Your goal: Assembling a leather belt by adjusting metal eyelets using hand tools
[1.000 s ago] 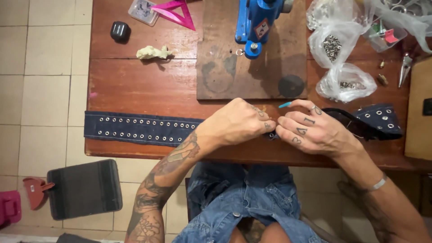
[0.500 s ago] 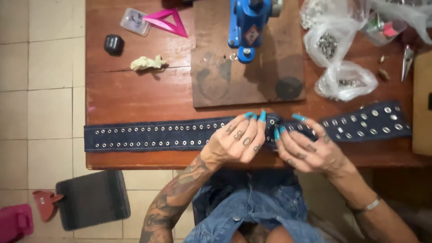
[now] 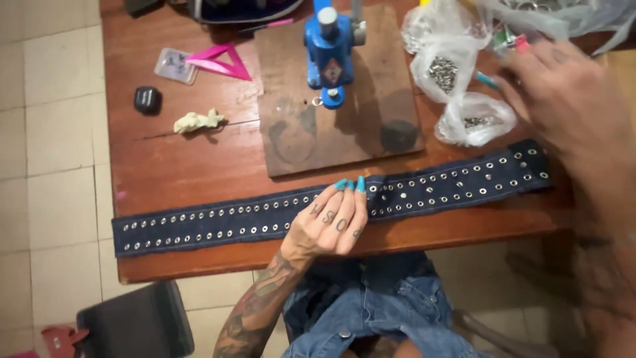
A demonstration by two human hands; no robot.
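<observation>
Right hand (image 3: 563, 86) lifted, blurred; eyelet-studded denim belt (image 3: 265, 217) flat.

My right hand (image 3: 563, 93) motion-blurred, grip unreadable; dark studded denim strip (image 3: 218, 225) hidden midway under my left hand (image 3: 328, 225); blue metal press (image 3: 329, 50) cut off at top edge; clear plastic bags' (image 3: 474, 119) contents too small to tell.

Dark blue denim strap (image 3: 218, 224), matt woven cloth studded with two rows of shiny metal eyelets, lies on the reddish-brown wooden surface (image 3: 179, 162) with its smooth, faintly glossy varnish, beside a duller scuffed brown wooden board (image 3: 291, 142), a glossy blue-painted metal press (image 3: 329, 50) and crinkly clear plastic bags (image 3: 474, 119).
</observation>
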